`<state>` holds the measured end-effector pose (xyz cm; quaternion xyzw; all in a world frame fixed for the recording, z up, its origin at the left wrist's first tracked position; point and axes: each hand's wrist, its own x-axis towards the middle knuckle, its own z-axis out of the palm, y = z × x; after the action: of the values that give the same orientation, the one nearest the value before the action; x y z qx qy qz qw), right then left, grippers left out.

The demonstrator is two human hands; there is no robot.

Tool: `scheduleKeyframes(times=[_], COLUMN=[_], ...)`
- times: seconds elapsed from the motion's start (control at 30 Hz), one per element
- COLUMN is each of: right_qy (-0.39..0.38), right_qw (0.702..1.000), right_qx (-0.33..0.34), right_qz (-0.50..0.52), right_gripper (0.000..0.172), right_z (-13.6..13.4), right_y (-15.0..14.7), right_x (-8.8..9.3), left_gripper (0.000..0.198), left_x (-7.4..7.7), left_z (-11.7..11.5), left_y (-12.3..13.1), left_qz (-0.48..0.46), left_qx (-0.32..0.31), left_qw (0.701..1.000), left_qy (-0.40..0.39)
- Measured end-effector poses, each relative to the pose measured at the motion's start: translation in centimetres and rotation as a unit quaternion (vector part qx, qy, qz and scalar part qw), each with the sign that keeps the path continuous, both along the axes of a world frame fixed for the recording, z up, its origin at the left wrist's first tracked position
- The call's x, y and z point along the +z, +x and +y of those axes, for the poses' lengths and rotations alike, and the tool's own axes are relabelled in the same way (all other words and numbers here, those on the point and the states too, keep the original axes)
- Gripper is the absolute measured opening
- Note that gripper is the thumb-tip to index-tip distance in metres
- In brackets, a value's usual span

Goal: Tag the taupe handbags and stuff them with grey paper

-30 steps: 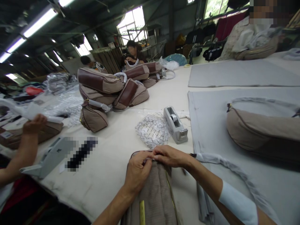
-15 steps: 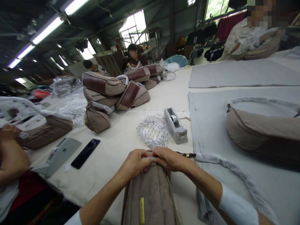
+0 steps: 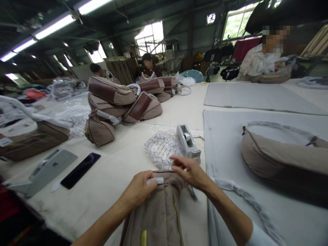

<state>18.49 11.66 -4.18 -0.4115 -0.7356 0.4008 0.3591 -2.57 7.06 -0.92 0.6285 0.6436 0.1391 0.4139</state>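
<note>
A brown ribbed handbag (image 3: 156, 208) with a gold zip and a small gold plate lies in front of me. My left hand (image 3: 143, 186) is closed on its far end, the thumb pressing beside a short whitish strip (image 3: 156, 180). Over the bag's far right corner hovers my right hand (image 3: 188, 171), fingers spread and holding nothing. Its fingertips come near a clear bag of patterned white pieces (image 3: 162, 147) and a grey tape dispenser (image 3: 188, 141). The bag's wrapped strap (image 3: 246, 194) curves off to the right.
Several brown handbags (image 3: 112, 92) are piled at the back left. A black phone (image 3: 80, 170) and a grey stand-like object (image 3: 48, 171) lie left. Another handbag (image 3: 279, 153) rests on grey sheeting (image 3: 220, 136) at right. Co-workers (image 3: 258, 68) sit across the table.
My right hand has let go of the handbag's far end and risen, fingers opening. My left hand stays on the bag, and the whitish strip shows more. The view has shifted slightly.
</note>
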Motion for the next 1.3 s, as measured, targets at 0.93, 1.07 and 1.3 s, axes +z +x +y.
scheduleKeyframes(times=[0.93, 1.07, 1.3], right_qy=[-0.485, -0.49, -0.475], right_qw=[0.821, 0.814, 0.831], right_qx=[-0.258, -0.268, -0.249], right_qz=[0.154, 0.157, 0.151], right_gripper=[0.019, 0.022, 0.019], right_z=[3.0, 2.7, 1.4], right_y=[6.7, 6.0, 4.8], right_x=[-0.8, -3.0, -3.3], left_gripper=[0.017, 0.017, 0.009], left_x=[-0.5, -0.5, -0.3], left_z=[0.0, 0.1, -1.3], left_y=[-0.8, -0.7, -0.8], left_qz=[-0.154, -0.148, -0.014], left_qx=[0.062, 0.06, -0.006], left_qw=[0.98, 0.982, 0.995], left_qy=[-0.113, -0.104, 0.103])
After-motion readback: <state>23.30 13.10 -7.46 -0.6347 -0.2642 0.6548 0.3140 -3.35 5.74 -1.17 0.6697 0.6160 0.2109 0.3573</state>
